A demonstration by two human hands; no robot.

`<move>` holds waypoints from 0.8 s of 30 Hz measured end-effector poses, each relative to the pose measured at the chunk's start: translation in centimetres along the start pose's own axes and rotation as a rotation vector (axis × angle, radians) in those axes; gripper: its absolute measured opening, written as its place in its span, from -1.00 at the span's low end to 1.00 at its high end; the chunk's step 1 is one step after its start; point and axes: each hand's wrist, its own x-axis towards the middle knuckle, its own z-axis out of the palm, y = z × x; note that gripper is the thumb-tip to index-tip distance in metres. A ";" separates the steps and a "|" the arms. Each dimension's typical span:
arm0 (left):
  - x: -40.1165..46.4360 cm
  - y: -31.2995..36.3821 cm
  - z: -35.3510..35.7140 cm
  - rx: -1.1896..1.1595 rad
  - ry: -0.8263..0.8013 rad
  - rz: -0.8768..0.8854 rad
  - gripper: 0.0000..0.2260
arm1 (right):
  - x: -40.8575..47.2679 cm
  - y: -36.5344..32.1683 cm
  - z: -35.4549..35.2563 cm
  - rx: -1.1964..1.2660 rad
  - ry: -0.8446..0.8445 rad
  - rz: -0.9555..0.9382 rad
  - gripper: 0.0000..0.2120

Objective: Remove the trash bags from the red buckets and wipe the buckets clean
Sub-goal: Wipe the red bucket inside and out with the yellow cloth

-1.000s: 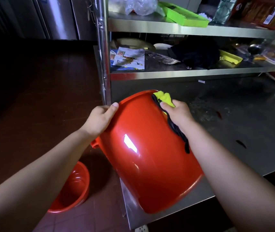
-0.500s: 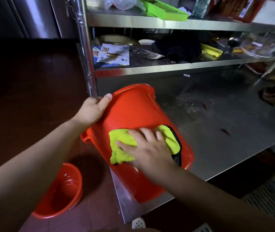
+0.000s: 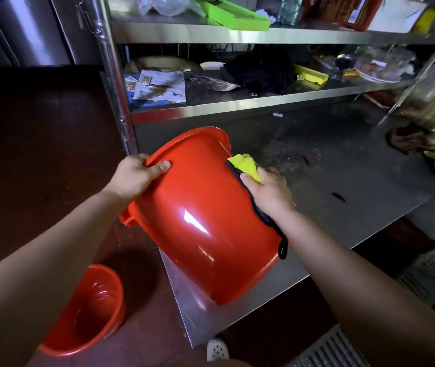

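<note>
single head-worn wide-angle view, looking forward and down from above the worktop (image 3: 343, 207) corner, close on both forearms, shelves (image 3: 237, 35) across the top, floor (image 3: 39, 141) at left, edges bowed by the lens

The red bucket (image 3: 205, 221) hides most of the yellow cloth (image 3: 247, 165) and its own mouth.

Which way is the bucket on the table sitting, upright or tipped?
Tipped: red bucket lies on its side on the steel table, rim away, left hand gripping it.
</note>
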 end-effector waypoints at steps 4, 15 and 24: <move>0.5 0.8 0.5 0.047 -0.008 -0.005 -0.77 | -6.2 -2.1 1.3 -0.394 0.286 -0.298 -0.53; 1.4 3.6 2.5 0.062 -0.077 0.038 -0.81 | -10.3 2.2 1.8 -0.539 0.332 -0.496 -0.57; -2.0 -1.3 0.8 -0.085 0.024 -0.065 -0.73 | -5.0 6.0 -1.3 0.102 0.092 0.042 -0.54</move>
